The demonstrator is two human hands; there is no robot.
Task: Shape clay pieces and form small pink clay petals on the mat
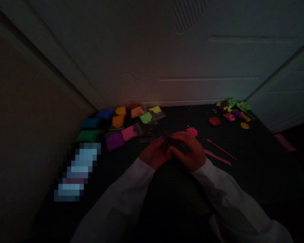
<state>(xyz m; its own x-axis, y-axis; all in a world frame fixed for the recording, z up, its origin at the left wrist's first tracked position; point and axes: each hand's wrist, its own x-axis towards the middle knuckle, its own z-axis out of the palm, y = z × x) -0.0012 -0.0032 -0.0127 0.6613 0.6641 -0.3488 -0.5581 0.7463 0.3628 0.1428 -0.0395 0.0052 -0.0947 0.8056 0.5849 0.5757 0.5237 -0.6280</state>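
Dim light leaves the room murky, reddish at mid-wall and faintly greenish toward the right. A pale back panel (152, 57) bears ribbed heart reliefs (133, 84) and horizontal grooves (209, 78). A plain left wall (22, 111) and grooved right panel (291, 91) flank the black wood-grain counter (258, 162).

Dark tabletop (255, 165) beneath coloured packets (128, 133), pink bits (192, 131), a reddish lump (214, 121), two tools (218, 157) and colourful trinkets (229, 116).

Dim throughout, with a bright pixelated patch (78, 172) at left
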